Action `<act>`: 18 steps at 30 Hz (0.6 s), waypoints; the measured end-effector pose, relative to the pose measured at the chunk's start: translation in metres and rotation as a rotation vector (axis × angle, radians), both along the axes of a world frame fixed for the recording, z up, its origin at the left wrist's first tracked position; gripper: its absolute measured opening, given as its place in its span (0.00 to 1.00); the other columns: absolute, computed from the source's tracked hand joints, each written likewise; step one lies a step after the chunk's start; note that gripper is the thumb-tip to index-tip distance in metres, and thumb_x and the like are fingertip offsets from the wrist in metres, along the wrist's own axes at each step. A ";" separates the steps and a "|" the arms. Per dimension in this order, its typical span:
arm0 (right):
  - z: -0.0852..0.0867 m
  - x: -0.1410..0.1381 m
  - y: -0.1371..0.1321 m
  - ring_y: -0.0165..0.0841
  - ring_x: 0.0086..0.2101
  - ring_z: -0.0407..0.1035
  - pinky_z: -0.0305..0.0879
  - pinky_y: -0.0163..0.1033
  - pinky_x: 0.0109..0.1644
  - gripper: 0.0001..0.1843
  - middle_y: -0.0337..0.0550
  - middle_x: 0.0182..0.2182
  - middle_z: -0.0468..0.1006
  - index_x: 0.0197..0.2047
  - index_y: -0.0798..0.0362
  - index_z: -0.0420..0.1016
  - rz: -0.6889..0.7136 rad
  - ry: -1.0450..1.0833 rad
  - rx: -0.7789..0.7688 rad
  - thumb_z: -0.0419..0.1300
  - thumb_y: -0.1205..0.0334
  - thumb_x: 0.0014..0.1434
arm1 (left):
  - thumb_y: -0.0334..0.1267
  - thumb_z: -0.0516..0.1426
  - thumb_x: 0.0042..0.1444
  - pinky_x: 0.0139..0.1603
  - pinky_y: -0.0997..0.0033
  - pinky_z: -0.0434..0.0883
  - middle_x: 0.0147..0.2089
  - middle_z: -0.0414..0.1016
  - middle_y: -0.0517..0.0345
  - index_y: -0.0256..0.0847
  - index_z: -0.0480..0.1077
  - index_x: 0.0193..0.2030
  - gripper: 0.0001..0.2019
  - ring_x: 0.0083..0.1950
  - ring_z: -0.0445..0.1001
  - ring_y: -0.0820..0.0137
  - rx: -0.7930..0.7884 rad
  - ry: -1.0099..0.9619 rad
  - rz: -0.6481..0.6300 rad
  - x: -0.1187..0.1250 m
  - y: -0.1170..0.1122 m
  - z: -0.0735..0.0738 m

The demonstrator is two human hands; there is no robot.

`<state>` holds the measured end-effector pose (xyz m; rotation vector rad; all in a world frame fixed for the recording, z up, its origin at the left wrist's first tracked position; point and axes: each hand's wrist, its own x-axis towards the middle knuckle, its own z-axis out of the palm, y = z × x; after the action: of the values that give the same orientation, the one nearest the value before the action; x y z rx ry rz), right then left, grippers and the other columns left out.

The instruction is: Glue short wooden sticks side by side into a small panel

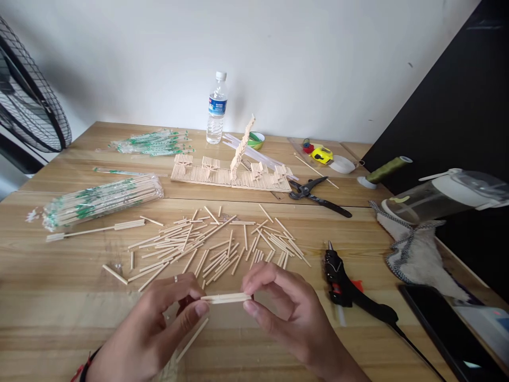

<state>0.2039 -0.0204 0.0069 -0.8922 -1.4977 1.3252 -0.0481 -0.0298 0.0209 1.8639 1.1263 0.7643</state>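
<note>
Left hand [161,321], right hand [292,313]: pinching opposite ends, short wooden sticks [226,298] | Step: apparently aligning | Next: likely needs flush ends

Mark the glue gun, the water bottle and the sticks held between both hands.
Glue gun [343,281], head view: on its black body.
Water bottle [217,106], head view: on its blue label.
Held sticks [226,298], head view: middle of their length.
</note>
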 end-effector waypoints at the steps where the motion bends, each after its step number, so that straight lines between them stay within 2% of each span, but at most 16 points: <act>1: 0.000 0.000 0.000 0.37 0.39 0.75 0.75 0.42 0.46 0.02 0.41 0.35 0.81 0.41 0.47 0.80 -0.003 -0.015 0.002 0.69 0.61 0.68 | 0.42 0.56 0.77 0.34 0.78 0.69 0.30 0.74 0.64 0.43 0.71 0.33 0.17 0.30 0.73 0.74 0.006 -0.003 -0.004 0.000 0.000 0.000; 11: 0.000 -0.009 0.000 0.33 0.32 0.74 0.75 0.38 0.40 0.05 0.37 0.31 0.78 0.37 0.47 0.78 -0.067 -0.090 -0.017 0.70 0.62 0.63 | 0.36 0.55 0.75 0.31 0.77 0.66 0.28 0.71 0.64 0.43 0.68 0.30 0.17 0.28 0.71 0.75 0.100 0.021 -0.014 0.001 0.000 0.004; 18: -0.002 -0.014 -0.001 0.32 0.32 0.76 0.74 0.35 0.38 0.04 0.38 0.31 0.81 0.39 0.48 0.80 -0.142 -0.198 -0.001 0.69 0.59 0.66 | 0.34 0.54 0.75 0.31 0.79 0.67 0.27 0.71 0.65 0.42 0.65 0.29 0.18 0.28 0.70 0.76 0.148 0.064 -0.032 0.005 -0.001 0.002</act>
<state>0.1895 -0.0213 0.0054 -1.1363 -1.5516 1.1614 -0.0436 -0.0310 0.0234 2.0380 1.1021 0.7931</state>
